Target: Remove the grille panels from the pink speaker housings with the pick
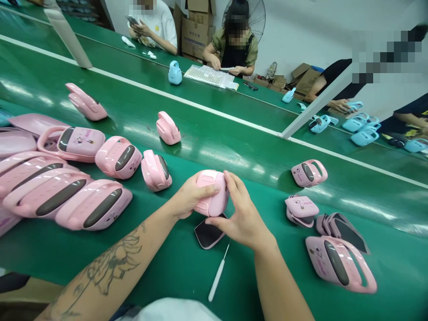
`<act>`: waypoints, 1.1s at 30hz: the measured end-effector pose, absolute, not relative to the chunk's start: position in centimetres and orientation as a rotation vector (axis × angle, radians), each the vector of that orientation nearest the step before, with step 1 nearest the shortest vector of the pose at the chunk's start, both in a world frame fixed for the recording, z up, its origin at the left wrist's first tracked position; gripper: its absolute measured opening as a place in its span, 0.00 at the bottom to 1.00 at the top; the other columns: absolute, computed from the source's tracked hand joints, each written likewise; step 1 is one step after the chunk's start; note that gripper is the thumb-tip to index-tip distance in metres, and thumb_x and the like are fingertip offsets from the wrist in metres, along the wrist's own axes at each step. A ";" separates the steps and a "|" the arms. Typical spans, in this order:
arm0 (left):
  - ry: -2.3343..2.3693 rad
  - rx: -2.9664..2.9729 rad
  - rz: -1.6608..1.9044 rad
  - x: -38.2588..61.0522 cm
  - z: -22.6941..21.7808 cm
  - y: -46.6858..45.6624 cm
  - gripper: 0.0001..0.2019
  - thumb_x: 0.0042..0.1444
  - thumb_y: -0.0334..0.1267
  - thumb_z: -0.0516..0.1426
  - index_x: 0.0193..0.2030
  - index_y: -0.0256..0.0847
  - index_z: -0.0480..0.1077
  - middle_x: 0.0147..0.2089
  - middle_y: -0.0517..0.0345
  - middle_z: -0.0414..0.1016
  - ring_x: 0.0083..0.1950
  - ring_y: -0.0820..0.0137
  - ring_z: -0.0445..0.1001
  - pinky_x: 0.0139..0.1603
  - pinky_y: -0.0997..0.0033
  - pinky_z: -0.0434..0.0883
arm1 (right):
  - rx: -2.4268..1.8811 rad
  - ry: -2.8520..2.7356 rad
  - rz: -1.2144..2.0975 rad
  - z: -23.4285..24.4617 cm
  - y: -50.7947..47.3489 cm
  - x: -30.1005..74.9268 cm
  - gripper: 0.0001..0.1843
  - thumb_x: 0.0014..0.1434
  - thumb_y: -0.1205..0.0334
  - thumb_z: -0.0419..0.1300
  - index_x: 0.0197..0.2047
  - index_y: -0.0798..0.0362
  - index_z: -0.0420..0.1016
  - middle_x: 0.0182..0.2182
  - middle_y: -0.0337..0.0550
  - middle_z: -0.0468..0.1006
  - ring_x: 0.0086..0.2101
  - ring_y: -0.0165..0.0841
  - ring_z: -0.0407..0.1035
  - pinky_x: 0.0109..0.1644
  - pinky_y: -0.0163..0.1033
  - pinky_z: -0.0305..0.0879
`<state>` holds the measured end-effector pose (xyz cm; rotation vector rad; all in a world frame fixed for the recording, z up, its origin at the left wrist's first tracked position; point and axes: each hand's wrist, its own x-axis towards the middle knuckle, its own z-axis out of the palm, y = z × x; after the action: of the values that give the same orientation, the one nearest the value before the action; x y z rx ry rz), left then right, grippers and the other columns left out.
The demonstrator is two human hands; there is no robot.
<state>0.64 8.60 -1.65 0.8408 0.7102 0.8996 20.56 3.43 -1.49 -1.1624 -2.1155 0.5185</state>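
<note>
Both my hands grip one pink plastic handbag-shaped case [212, 192] above the green bench. My left hand [189, 196] wraps its left side with the thumb across the top. My right hand [241, 213] pinches its right side, fingers curled over the edge. Directly under the case lies a dark flat panel with a pink rim [207, 233]. A thin white-handled pick tool [218, 275] lies on the bench just below my right wrist.
Several pink cases [83, 203] are piled at my left, and more lie at my right [337, 263]. A green conveyor belt [234, 147] carries single pink cases. Across it, other people sit with blue cases [363, 129] and cardboard boxes [195, 31].
</note>
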 end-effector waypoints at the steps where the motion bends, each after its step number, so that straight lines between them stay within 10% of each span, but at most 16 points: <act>1: 0.718 0.846 0.898 0.6 -1.6 8.6 0.35 0.50 0.51 0.78 0.59 0.36 0.76 0.56 0.42 0.83 0.55 0.53 0.82 0.55 0.57 0.77 | -1.162 -2.123 0.497 -1.4 3.4 20.7 0.71 0.56 0.51 0.81 0.86 0.39 0.37 0.78 0.61 0.57 0.76 0.59 0.57 0.78 0.69 0.61; 12: 0.665 0.890 0.902 0.7 -1.4 8.5 0.33 0.51 0.50 0.77 0.59 0.36 0.78 0.56 0.42 0.83 0.54 0.53 0.81 0.53 0.58 0.77 | -1.238 -2.097 0.506 -0.8 2.8 20.4 0.67 0.56 0.57 0.80 0.85 0.36 0.43 0.69 0.58 0.60 0.72 0.59 0.62 0.75 0.71 0.65; 17: 0.583 0.865 0.869 0.6 -1.2 8.5 0.25 0.53 0.50 0.75 0.51 0.37 0.80 0.46 0.47 0.85 0.44 0.58 0.82 0.46 0.62 0.76 | -1.161 -2.144 0.554 -0.8 3.0 20.5 0.70 0.58 0.50 0.80 0.85 0.35 0.34 0.82 0.59 0.46 0.79 0.61 0.49 0.79 0.72 0.58; 33: 0.651 0.851 0.838 0.7 -1.4 8.4 0.29 0.50 0.51 0.77 0.54 0.37 0.79 0.51 0.43 0.84 0.54 0.51 0.82 0.52 0.56 0.79 | -1.204 -2.176 0.425 -0.9 3.1 21.0 0.72 0.54 0.48 0.82 0.86 0.36 0.37 0.74 0.60 0.60 0.73 0.62 0.59 0.75 0.73 0.62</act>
<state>0.73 8.44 -1.44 0.8505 0.6508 0.8378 20.96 3.06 -0.95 -1.2038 -2.1764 0.4250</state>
